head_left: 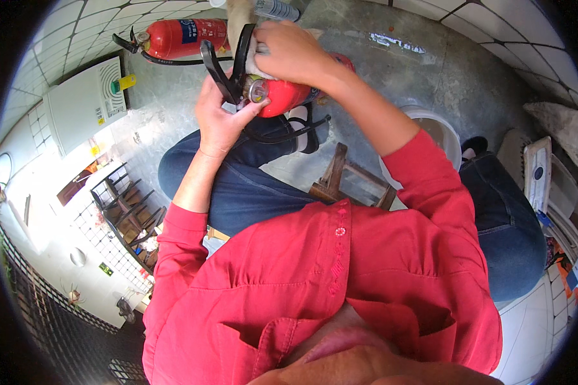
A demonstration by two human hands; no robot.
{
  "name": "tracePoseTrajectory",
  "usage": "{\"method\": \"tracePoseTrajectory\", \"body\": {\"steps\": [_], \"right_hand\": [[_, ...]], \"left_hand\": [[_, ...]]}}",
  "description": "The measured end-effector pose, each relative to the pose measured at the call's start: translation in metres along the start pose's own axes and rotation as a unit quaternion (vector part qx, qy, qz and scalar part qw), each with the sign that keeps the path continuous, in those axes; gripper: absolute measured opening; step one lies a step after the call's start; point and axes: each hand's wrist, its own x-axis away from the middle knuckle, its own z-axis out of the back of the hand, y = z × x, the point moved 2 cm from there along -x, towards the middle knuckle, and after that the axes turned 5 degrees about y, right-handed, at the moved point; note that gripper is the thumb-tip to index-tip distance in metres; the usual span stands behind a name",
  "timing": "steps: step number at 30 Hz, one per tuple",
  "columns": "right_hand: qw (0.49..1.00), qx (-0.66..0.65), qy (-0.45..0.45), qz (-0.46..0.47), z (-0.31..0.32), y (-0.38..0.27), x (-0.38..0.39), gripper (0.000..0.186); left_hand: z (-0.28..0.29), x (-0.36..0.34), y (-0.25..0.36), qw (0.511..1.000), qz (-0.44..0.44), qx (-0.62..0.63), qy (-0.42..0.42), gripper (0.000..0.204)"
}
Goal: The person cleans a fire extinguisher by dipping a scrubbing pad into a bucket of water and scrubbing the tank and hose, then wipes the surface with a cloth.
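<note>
A red fire extinguisher with a round gauge and black handle levers lies tilted above my knee. Its black hose curves beneath it. My left hand grips it at the neck, thumb near the gauge and fingers partly hidden behind the levers. Across the top of its body, my right hand is closed with a whitish cloth showing under the fingers, beside the levers. Another red fire extinguisher lies on its side on the floor, beyond my left hand.
A white bucket stands right of my right forearm. A wooden stool is between my legs. At left are a white cabinet and a dark rack. A pale tan shape sits at the top, its kind unclear.
</note>
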Motion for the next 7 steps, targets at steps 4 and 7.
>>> {"method": "tracePoseTrajectory", "body": {"steps": [4,7], "right_hand": [[0.957,-0.131,-0.258,0.008,-0.02,-0.001,-0.04,0.037],[0.919,-0.082,-0.356,0.149,-0.1,0.065,-0.064,0.041]], "left_hand": [[-0.002,0.008,0.006,0.999,-0.022,-0.041,-0.022,0.056],[-0.006,0.01,0.019,0.987,-0.114,-0.108,-0.046,0.06]]}}
